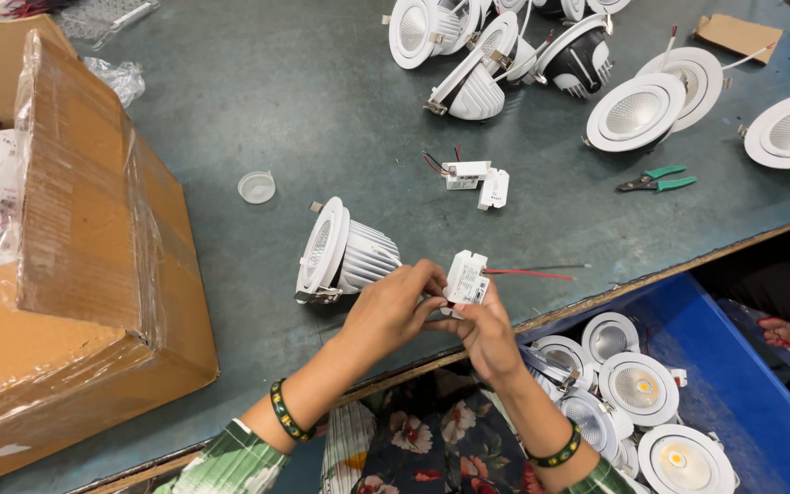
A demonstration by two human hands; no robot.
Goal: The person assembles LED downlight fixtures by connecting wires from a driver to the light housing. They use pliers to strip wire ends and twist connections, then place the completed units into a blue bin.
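Note:
Both hands meet near the table's front edge on a small white rectangular driver box (pixel 466 276) with red and dark wires (pixel 532 272) trailing to its right. My left hand (pixel 393 305) pinches the box's left side. My right hand (pixel 482 331) holds it from below. Just left of my hands, a white recessed downlight (pixel 342 255) with a ribbed heat sink lies on its side on the grey-green table (pixel 258 101), touching my left fingers or very close to them.
A large open cardboard box (pixel 75 247) fills the left. Several white downlights (pixel 637 112) lie at the back right, with two more driver boxes (pixel 477 181), green-handled pliers (pixel 658 179) and a small clear cap (pixel 256 187). A blue bin (pixel 733 384) of downlights sits below the edge; another person's hand (pixel 784 331) is at the right.

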